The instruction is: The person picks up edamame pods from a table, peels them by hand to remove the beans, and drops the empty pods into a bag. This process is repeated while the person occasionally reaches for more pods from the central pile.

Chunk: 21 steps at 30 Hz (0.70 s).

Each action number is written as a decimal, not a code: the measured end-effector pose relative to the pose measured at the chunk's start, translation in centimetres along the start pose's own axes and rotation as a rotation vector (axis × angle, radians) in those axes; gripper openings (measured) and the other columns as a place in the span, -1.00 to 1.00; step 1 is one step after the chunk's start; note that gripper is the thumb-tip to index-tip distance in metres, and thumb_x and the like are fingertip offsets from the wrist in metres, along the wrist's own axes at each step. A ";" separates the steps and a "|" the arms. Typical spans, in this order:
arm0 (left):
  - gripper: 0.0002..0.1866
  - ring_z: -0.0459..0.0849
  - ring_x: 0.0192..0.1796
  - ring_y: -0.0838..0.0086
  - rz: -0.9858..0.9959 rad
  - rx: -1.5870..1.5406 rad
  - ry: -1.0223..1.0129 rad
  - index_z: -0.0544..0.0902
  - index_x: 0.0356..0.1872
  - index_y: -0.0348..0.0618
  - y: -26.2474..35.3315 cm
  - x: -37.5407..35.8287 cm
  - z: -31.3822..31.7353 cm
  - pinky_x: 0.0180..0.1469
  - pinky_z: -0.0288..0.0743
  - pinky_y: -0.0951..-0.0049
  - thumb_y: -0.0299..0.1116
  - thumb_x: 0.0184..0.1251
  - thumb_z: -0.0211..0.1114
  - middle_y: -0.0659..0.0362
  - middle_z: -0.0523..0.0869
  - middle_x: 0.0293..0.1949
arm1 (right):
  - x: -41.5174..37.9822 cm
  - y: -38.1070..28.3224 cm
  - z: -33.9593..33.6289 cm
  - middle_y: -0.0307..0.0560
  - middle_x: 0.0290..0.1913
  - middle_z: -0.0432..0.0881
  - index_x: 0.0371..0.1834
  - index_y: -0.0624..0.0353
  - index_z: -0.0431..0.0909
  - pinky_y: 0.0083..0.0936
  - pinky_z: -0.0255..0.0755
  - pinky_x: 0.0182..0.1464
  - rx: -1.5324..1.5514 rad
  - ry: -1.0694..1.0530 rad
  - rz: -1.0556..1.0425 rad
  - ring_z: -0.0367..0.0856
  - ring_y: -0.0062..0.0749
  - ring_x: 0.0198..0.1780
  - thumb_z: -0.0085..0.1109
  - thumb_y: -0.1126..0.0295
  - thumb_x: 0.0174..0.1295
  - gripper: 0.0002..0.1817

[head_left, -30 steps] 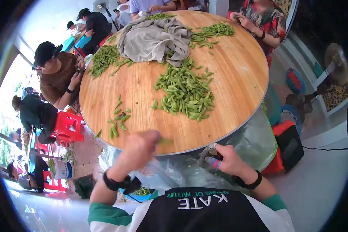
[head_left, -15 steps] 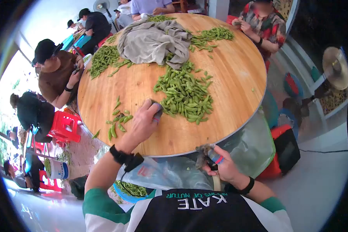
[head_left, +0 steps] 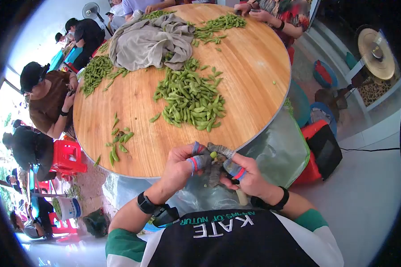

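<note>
Pinched fingertips of the left hand (head_left: pixel 182 165) closed, as far as could be judged, on a small green piece (head_left: pixel 213 155) at the near edge of the wooden table (head_left: pixel 254 89); the right hand (head_left: pixel 250 177), its fingers curled, came in from the other side, though whether it was clamped on anything could not be told. Left to right across the tabletop lay a few loose pods (head_left: pixel 114 153), then, beyond the hands, a heap of green pods (head_left: pixel 194 104); a clear plastic sheet (head_left: pixel 278 155) hung below the rim. Good handling here, in judgement, asked the left hand to keep a light pinch near one end of the piece, leaving the rest exposed, and the right to work with its thumb tip close against it, so that the soft green flesh was not crushed; keeping both hands over the sheet seemed wise, since small bits could drop there. Hidden or unclear, again from the left: a blue rim (head_left: pixel 150 226) lay largely covered by the wrist and clothing; grey finger covers (head_left: pixel 201 161) merged with dark material between the hands, masking the exact contact; and a pale rod (head_left: pixel 242 197) below the right hand showed only one end.
</note>
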<state>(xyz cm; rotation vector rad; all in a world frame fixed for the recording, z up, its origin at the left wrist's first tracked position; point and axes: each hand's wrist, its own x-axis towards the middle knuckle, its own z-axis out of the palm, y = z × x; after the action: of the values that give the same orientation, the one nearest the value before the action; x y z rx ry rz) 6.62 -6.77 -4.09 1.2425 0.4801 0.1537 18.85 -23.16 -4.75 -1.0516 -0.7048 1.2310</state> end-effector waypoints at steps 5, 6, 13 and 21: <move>-0.88 0.48 -0.43 0.71 0.103 0.020 0.032 0.68 -0.27 -0.21 0.2 -0.2 0.6 -0.39 0.33 0.67 -0.52 0.20 0.22 0.33 0.62 -0.45 | -0.3 -0.4 0.3 -0.33 -0.55 0.42 0.33 0.11 0.31 -0.72 0.18 -0.58 -0.045 -0.010 -0.041 0.29 -0.74 -0.62 -0.17 0.36 0.44 -0.59; -0.88 0.48 -0.43 0.71 0.103 0.022 0.032 0.68 -0.27 -0.21 0.1 -0.2 0.6 -0.39 0.33 0.67 -0.52 0.20 0.22 0.33 0.62 -0.45 | -0.3 -0.2 0.2 -0.33 -0.55 0.42 0.33 0.11 0.31 -0.72 0.18 -0.58 -0.044 -0.011 -0.042 0.29 -0.74 -0.62 -0.17 0.36 0.44 -0.59; -0.87 0.51 -0.41 0.66 0.126 0.043 0.067 0.67 -0.28 -0.25 -0.7 -0.2 0.4 -0.38 0.37 0.63 -0.51 0.15 0.23 0.29 0.62 -0.43 | -0.2 -0.1 0.4 -0.32 -0.53 0.45 0.22 0.18 0.46 -0.69 0.23 -0.51 -0.237 0.111 -0.071 0.35 -0.73 -0.54 -0.04 0.43 0.35 -0.63; -0.87 0.49 -0.49 0.66 -0.005 -0.322 0.001 0.65 -0.34 -0.20 -0.5 0.5 0.4 -0.53 0.28 0.66 -0.42 0.14 0.20 0.28 0.63 -0.44 | 0.3 -0.2 -0.9 -0.07 -0.37 0.62 0.18 0.24 0.48 -0.56 0.44 -0.34 -0.506 0.064 -0.181 0.55 -0.52 -0.38 0.06 0.51 0.25 -0.60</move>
<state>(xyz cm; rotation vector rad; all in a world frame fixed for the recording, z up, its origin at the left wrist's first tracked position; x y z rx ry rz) 7.12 -7.13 -4.59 0.9264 0.4397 0.2185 19.77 -23.09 -4.92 -1.3974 -1.0698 0.8761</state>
